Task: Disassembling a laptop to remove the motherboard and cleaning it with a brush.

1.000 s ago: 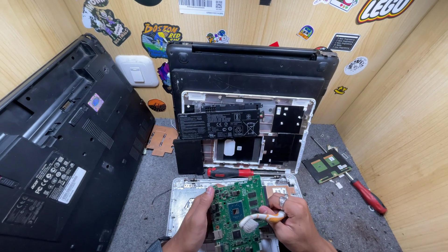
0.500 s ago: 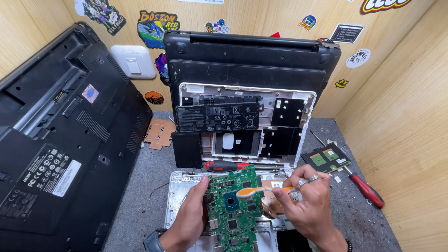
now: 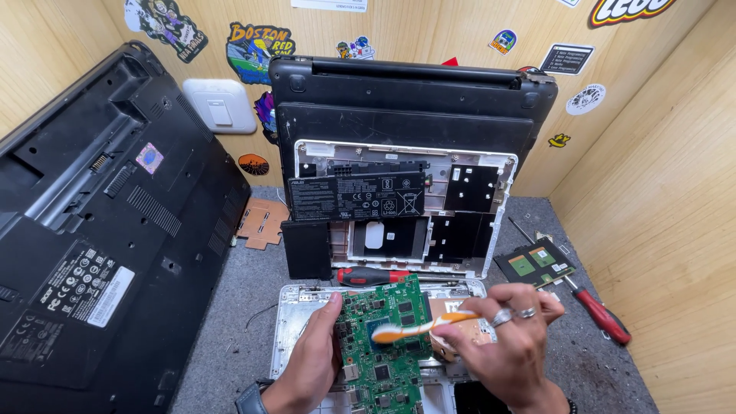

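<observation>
The left hand (image 3: pixel 310 360) grips one green circuit board (image 3: pixel 381 337); the right hand (image 3: pixel 510 345) holds one orange toothbrush (image 3: pixel 418 328) against it, two screwdrivers (image 3: pixel 373 275) nearby.

Bright, even light falls from above, with no harsh glare. Soft shadows gather under the large black plastic laptop base (image 3: pixel 107 222) leaning at the left. Focus is sharp in the centre; the pale wooden walls (image 3: pixel 659 176) bow outward through wide-angle distortion at the edges.

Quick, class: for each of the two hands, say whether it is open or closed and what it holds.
Left hand: closed on the edge of the green circuit board.
Right hand: closed on the orange and white toothbrush.
</observation>
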